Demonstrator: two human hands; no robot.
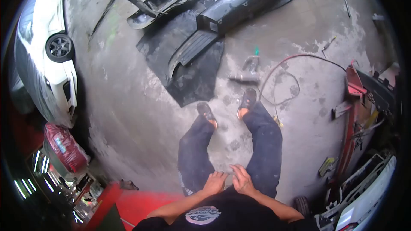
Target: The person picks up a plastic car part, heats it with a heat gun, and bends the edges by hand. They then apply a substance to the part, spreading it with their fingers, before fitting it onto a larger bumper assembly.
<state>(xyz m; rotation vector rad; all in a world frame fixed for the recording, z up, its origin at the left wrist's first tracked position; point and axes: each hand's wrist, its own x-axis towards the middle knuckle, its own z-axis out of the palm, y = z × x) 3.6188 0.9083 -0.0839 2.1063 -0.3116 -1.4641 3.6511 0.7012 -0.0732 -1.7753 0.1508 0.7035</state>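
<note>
My left hand (215,182) rests by my inner left thigh, its fingers stretched forward with nothing visible in them. Close beside it, my right hand (242,180) is in front of my lap, fingers extended and slightly apart, also holding nothing that I can see. The dark trousers (266,145) are what both hands are nearest to. Ahead of my shoes, a dark car bumper (239,10) lies partly on a black mat (192,81). A clear spray bottle (251,65) with a green top is on the floor just in front of my feet.
A hose (295,57) loops over the floor on the right towards a red metal frame (350,132). A white car (53,13), partly under plastic, stands at left, with a red wrapped item (66,147) near it. Another light car part (370,194) is at lower right.
</note>
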